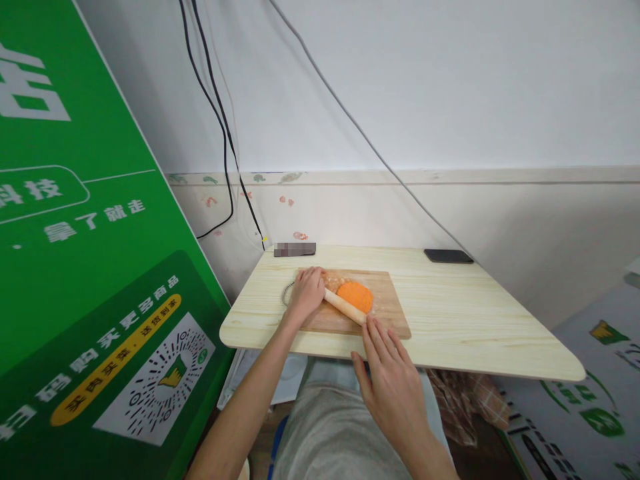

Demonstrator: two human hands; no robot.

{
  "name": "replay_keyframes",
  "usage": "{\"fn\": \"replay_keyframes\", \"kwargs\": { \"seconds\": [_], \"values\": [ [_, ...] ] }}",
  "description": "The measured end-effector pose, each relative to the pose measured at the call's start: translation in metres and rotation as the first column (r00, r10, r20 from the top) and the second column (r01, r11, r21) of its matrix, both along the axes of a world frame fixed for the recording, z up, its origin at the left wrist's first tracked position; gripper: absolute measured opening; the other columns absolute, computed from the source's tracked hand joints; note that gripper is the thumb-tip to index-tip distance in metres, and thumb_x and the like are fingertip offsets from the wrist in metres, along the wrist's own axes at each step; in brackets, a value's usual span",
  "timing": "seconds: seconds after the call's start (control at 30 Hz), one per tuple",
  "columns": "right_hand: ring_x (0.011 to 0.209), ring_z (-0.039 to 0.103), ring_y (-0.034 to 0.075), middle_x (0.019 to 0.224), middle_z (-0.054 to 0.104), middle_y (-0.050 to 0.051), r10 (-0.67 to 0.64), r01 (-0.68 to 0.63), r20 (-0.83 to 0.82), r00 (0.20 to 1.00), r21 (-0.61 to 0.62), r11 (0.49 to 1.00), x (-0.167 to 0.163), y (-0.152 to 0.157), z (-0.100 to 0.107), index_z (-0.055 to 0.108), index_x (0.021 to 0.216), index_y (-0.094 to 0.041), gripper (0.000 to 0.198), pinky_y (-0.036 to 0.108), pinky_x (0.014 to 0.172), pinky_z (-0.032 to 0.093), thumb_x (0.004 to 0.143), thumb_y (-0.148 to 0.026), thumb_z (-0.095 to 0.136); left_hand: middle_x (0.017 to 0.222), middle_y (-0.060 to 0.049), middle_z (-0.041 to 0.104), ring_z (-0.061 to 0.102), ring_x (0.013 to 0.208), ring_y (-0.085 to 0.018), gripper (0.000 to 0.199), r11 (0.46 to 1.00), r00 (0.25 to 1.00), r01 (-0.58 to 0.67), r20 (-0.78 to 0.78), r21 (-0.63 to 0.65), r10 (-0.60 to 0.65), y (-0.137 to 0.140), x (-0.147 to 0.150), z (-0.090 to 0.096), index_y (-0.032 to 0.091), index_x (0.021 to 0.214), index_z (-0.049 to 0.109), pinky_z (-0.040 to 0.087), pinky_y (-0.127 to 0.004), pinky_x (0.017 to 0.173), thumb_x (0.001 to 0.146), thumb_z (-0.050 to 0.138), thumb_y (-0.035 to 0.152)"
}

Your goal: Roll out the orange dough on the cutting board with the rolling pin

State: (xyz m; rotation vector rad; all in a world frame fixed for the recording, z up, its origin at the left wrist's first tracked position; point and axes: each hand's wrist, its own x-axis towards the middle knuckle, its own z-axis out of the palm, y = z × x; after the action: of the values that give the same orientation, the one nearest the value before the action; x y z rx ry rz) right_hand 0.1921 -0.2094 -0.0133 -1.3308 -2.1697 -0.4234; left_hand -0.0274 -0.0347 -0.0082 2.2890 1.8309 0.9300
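Note:
A wooden rolling pin (345,307) lies slantwise at the near left edge of a flat orange round of dough (356,296). My left hand (309,290) is closed over the pin's far left end and hides it. At the near right end, my right hand (393,370) rests its outstretched fingertips on the pin, thumb held apart. Under dough and pin is a wooden cutting board (393,310), with pale smears that look like flour behind the dough. A metal loop handle (286,294) shows at the board's left side, partly behind my left hand.
The board is on a pale wood-grain table (480,320) against a white wall. A dark pixelated object (295,249) sits at the back left, a black phone-like slab (449,256) at the back right. A green printed panel (125,267) stands left; cables hang along the wall.

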Motion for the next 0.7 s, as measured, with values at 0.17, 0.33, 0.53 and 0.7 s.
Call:
{"fn": "replay_keyframes", "kwargs": {
  "seconds": [0.17,0.33,0.53,0.7],
  "values": [
    [0.151,0.048,0.031,0.164,0.047,0.017,0.001,-0.001,0.007,1.000,-0.001,1.000,0.003,0.000,-0.001,0.036,0.167,-0.010,0.067,0.048,0.125,0.040,0.108,-0.042,0.047,0.122,-0.009,0.074,0.063,0.123,-0.024,0.034,1.000,1.000,-0.006,0.017,-0.021,0.007,0.001,0.000,0.001,0.020,0.117,0.068,0.039,-0.038,0.116,0.098,0.041,0.010],
    [0.152,0.047,0.031,0.162,0.050,0.019,0.010,-0.008,0.054,0.998,-0.024,1.000,0.009,0.017,0.003,0.043,0.162,-0.006,0.065,0.049,0.125,0.039,0.110,-0.045,0.043,0.121,-0.008,0.074,0.063,0.122,-0.024,0.031,1.000,1.000,-0.007,-0.010,-0.026,0.007,0.001,0.001,0.003,0.021,0.112,0.068,0.038,-0.038,0.115,0.098,0.042,0.011],
    [0.153,0.045,0.032,0.162,0.049,0.022,0.028,-0.024,0.087,0.996,-0.050,0.998,0.017,0.044,0.009,0.045,0.160,-0.003,0.067,0.050,0.126,0.036,0.111,-0.049,0.037,0.111,-0.008,0.075,0.066,0.113,-0.024,0.028,1.000,1.000,-0.016,-0.002,0.007,0.016,0.001,0.003,0.006,0.022,0.100,0.069,0.042,-0.038,0.109,0.105,0.041,0.023],
    [0.154,0.043,0.032,0.163,0.047,0.022,0.021,-0.012,0.083,0.996,-0.108,0.994,0.024,0.069,0.013,0.047,0.158,-0.002,0.070,0.050,0.127,0.033,0.112,-0.052,0.030,0.109,-0.009,0.076,0.067,0.110,-0.024,0.031,0.999,1.000,-0.030,0.009,0.017,0.030,0.001,0.004,0.007,0.022,0.096,0.069,0.044,-0.038,0.107,0.106,0.040,0.023]
  ]
}}
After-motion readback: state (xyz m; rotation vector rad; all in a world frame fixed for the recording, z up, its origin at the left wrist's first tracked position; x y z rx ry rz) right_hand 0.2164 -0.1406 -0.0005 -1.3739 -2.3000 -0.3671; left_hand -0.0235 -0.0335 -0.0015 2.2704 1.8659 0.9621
